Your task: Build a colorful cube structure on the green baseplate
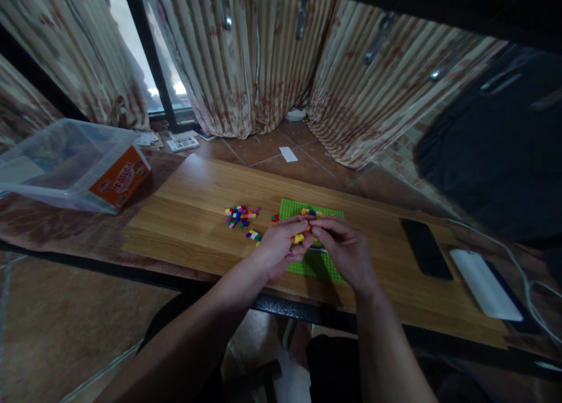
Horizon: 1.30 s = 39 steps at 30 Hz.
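Note:
Both hands meet above a green studded baseplate (317, 269) on the wooden table. My left hand (281, 245) is curled around small toy bricks; a yellow brick (298, 238) shows in it. My right hand (349, 248) pinches at a small orange brick (308, 228) close to the left fingertips, its fingers partly covering it. More bricks (311, 212) are on the far part of the plate, partly hidden by my hands. Left of the plate lies a loose pile of coloured bricks (239, 216), with a smaller group (253, 235) nearer my left wrist.
A clear plastic bin (72, 183) with an orange label stands at the left. Toward the right lie a black phone (425, 248) and a white slab-shaped device (485, 284), with a white cable (513, 262) beside them. Curtains (246, 57) hang beyond the table (188, 215).

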Each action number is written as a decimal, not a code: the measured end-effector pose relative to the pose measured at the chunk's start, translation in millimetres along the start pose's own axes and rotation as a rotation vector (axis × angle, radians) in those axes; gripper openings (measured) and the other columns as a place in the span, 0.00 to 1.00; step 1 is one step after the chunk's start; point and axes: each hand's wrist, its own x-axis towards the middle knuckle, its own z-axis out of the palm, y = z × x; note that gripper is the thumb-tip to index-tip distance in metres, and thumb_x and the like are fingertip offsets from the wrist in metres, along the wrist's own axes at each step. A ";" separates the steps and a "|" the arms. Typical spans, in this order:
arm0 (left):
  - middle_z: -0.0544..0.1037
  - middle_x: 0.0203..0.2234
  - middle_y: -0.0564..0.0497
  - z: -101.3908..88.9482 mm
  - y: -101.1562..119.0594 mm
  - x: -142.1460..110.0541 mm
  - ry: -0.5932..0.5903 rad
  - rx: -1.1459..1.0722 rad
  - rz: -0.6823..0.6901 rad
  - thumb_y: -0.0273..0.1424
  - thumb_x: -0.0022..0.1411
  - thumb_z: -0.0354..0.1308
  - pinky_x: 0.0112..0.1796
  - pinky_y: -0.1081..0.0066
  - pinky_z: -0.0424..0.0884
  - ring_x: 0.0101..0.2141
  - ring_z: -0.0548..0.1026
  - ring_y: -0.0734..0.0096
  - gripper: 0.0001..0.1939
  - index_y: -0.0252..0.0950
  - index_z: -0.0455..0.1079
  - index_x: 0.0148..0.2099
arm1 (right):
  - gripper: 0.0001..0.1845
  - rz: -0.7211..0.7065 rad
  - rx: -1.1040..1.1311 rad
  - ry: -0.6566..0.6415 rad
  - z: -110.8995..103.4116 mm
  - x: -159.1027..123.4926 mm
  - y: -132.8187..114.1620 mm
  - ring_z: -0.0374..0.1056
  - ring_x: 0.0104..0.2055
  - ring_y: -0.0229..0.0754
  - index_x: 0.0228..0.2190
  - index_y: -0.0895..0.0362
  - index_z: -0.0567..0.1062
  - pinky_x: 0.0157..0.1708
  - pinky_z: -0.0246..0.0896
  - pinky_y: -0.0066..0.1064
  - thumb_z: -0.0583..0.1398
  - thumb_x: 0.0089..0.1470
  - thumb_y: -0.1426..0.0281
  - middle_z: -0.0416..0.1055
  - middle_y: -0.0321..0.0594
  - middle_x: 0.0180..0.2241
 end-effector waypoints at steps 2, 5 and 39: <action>0.62 0.16 0.59 0.4 -0.5 -0.8 -0.017 0.013 0.004 0.30 0.62 0.54 0.16 0.80 0.41 0.13 0.50 0.85 0.09 0.33 0.68 0.45 | 0.04 -0.005 0.001 -0.008 0.6 -0.2 0.5 0.72 0.43 0.41 0.32 0.48 0.82 0.50 0.64 0.39 0.65 0.53 0.66 0.79 0.35 0.35; 0.59 0.15 0.60 0.5 -0.7 -1.8 -0.044 0.046 0.013 0.32 0.64 0.54 0.16 0.80 0.41 0.13 0.49 0.85 0.13 0.33 0.68 0.48 | 0.04 0.003 0.019 -0.026 0.4 -0.5 0.8 0.72 0.41 0.41 0.31 0.48 0.82 0.50 0.64 0.39 0.65 0.53 0.67 0.79 0.35 0.33; 0.70 0.22 0.52 1.3 7.5 2.9 0.356 -0.086 0.074 0.20 0.52 0.54 0.22 0.79 0.60 0.19 0.62 0.83 0.06 0.29 0.73 0.31 | 0.23 0.414 -0.584 0.083 -42.2 1.5 20.1 0.68 0.25 0.42 0.28 0.57 0.82 0.27 0.57 0.33 0.59 0.48 0.51 0.77 0.41 0.23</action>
